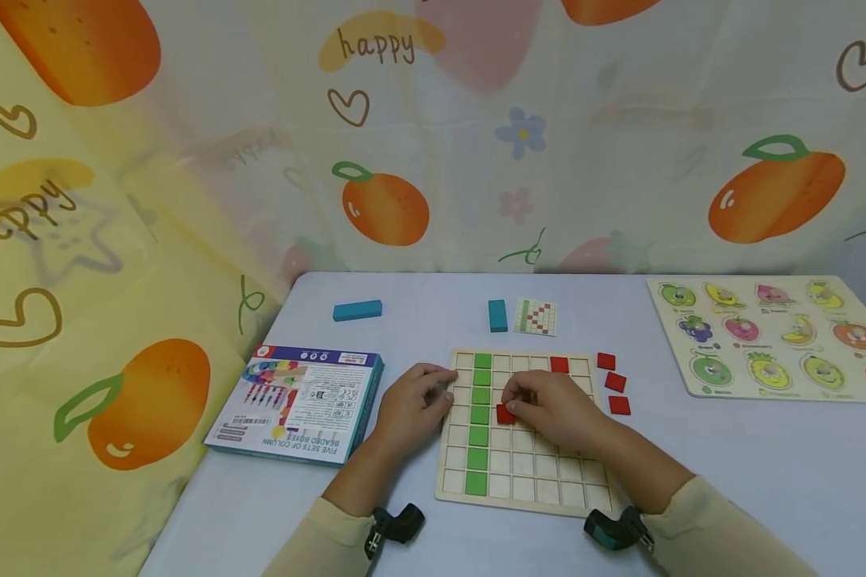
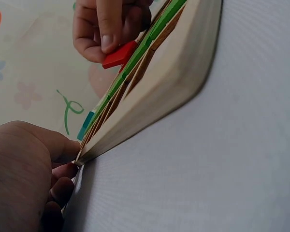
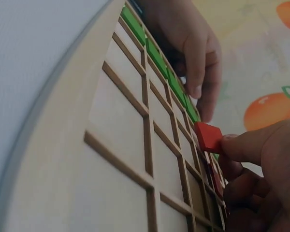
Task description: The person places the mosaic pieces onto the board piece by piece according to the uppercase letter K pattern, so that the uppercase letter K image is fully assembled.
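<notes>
A wooden grid board [image 1: 537, 487] lies on the table, with a column of green square tiles [image 1: 479, 436] in its second column from the left. A red tile [image 1: 559, 365] sits in its top row. My right hand [image 1: 559, 409] pinches another red tile [image 1: 505, 414] between thumb and finger, tilted over the cells just right of the green column; in the right wrist view this held tile [image 3: 209, 137] stands out above the grid. With thumb and fingers, my left hand [image 1: 413, 405] holds the board's left edge. The right hand hides several middle cells.
Three loose red tiles [image 1: 616, 381] lie right of the board. Behind it are a small pattern card [image 1: 536, 317] and two teal blocks [image 1: 498, 316] [image 1: 357, 310]. A boxed bead set [image 1: 296, 405] lies at left, a fruit picture board [image 1: 772, 336] at back right.
</notes>
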